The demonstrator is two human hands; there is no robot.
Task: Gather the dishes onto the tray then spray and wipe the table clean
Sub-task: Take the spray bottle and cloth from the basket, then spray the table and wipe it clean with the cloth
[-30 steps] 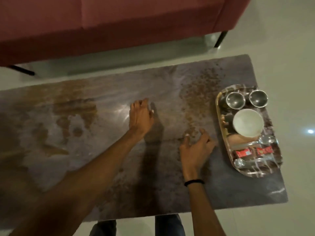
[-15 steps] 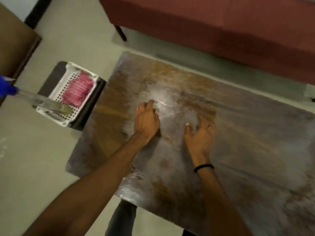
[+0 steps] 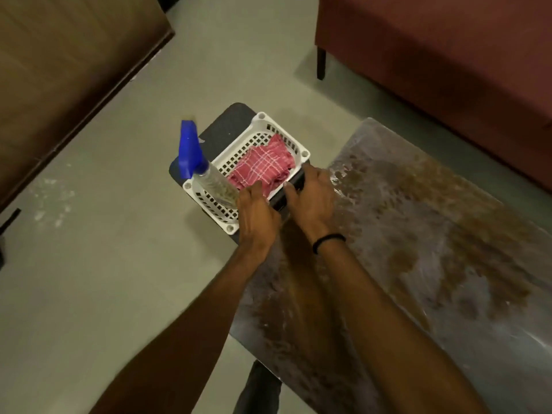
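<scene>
Hands have left the table (image 3: 433, 234) for the basket (image 3: 303, 152) | left hand (image 3: 257, 213) over the cloth (image 3: 263, 165), right hand (image 3: 312, 198) at the rim beside it; can't tell if either grips | spray bottle (image 3: 206, 174) just left of my left hand, base toward it, blue head pointing away | looks light and slick, I'd take the neck; cloth limp

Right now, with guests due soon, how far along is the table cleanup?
No dishes show on this table end; tray out of view. In hand: left hand and right hand reach for the red cloth in the white basket beside the spray bottle. Left: spraying and wiping the brown stains.
</scene>
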